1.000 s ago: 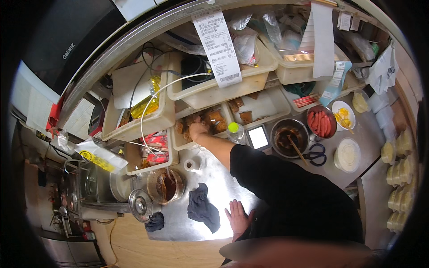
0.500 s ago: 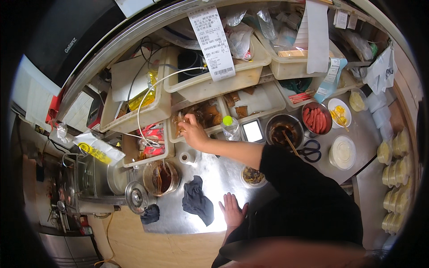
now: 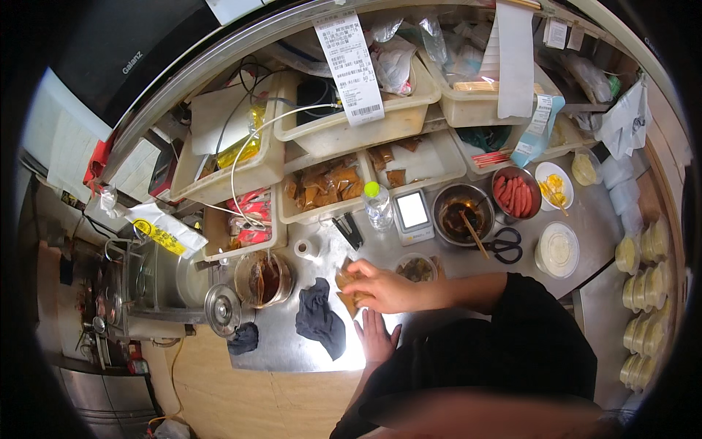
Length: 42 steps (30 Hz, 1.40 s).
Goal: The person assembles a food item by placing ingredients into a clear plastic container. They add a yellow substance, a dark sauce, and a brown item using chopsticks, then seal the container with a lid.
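My right hand (image 3: 387,287) is closed on small clear packets of brown sauce (image 3: 344,284), held low over the steel counter (image 3: 278,342). Just below it, my left hand (image 3: 376,338) lies flat on the metal with its thumb spread, nothing in it. A crumpled dark cloth (image 3: 319,320) rests left of both hands. Past my right wrist stands a round tub of dark chopped food (image 3: 416,268), partly covered by the arm. More brown packets (image 3: 327,186) fill a plastic bin (image 3: 302,214) on the far side.
A clear bottle with a green cap (image 3: 378,207) and a kitchen scale (image 3: 412,217) stand beyond my hands. To the right are a steel bowl of dark sauce (image 3: 461,212), scissors (image 3: 506,246) and a bowl of sausages (image 3: 516,194). A sauce pot (image 3: 265,281) stands left.
My right hand has come back from the packet bin toward me, bringing brown packets over the counter beside my left hand. The left hand stays flat. A black clip-like object near the bottle is uncovered.
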Each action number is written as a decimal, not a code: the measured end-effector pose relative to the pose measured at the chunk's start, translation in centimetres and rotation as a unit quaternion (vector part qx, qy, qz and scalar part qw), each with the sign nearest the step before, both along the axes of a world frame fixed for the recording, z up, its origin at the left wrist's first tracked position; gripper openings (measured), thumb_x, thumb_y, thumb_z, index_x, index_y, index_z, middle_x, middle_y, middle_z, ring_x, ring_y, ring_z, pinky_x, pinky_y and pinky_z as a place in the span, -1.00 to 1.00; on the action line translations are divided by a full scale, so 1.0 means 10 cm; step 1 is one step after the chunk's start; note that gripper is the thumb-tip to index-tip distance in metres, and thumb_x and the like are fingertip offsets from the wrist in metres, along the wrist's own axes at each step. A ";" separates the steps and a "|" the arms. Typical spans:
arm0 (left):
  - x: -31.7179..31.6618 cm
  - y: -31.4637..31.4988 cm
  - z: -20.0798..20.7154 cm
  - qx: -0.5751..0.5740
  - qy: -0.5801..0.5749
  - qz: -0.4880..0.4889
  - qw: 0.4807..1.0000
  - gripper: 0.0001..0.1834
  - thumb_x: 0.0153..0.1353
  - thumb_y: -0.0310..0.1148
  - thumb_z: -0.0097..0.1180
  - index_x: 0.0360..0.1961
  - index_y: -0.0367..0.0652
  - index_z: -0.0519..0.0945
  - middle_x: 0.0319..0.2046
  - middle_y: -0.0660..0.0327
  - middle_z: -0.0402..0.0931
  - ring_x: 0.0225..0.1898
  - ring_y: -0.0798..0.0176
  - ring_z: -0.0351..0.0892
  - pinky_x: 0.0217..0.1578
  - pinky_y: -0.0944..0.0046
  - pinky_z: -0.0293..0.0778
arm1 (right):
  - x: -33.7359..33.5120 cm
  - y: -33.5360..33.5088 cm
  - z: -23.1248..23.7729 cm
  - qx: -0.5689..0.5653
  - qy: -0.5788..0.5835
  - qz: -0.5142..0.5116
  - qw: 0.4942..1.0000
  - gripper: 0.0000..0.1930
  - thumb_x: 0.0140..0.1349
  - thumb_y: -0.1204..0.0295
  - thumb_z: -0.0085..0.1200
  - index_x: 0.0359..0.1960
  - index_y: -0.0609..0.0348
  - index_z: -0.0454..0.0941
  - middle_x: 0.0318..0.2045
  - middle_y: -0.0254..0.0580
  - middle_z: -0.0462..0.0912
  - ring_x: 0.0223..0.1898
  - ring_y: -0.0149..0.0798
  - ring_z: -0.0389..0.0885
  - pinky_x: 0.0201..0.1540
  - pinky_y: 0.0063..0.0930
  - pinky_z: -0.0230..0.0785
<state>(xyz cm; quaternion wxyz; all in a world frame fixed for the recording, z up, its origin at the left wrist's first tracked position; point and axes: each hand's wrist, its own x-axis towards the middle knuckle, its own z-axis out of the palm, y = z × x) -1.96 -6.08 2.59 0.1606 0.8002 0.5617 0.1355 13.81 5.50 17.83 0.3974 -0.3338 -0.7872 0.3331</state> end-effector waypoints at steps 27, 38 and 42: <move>-0.10 -0.02 -0.30 0.011 0.055 -0.029 0.998 -0.12 0.03 0.01 0.18 0.26 -0.38 0.23 0.35 -0.10 0.10 0.44 -0.09 -0.09 0.35 -0.33 -0.31 | -0.04 -0.69 -0.66 -0.198 -0.398 0.061 0.894 -0.52 0.15 0.50 0.03 0.15 0.31 0.32 -0.02 0.29 0.36 -0.06 0.22 0.54 0.02 -0.09 0.44; -0.09 -0.02 -0.26 0.023 0.045 -0.032 0.998 -0.13 0.05 -0.01 0.17 0.30 -0.28 0.21 0.35 -0.09 0.11 0.44 -0.08 -0.08 0.35 -0.32 -0.32 | -0.08 -0.70 -0.71 -0.105 -0.392 0.004 0.914 -0.61 0.22 0.35 -0.10 0.06 0.25 0.42 0.08 0.17 0.40 0.10 0.04 0.47 0.12 -0.12 0.26; -0.08 -0.02 -0.26 -0.001 0.028 -0.019 0.999 -0.15 0.07 0.00 0.15 0.30 -0.29 0.22 0.34 -0.10 0.12 0.45 -0.09 -0.09 0.36 -0.31 -0.33 | -0.11 -0.71 -0.88 0.111 -0.335 -0.105 0.930 -0.55 0.19 0.33 -0.09 0.10 0.26 0.43 0.13 0.04 0.40 0.22 0.01 0.31 0.21 -0.16 0.15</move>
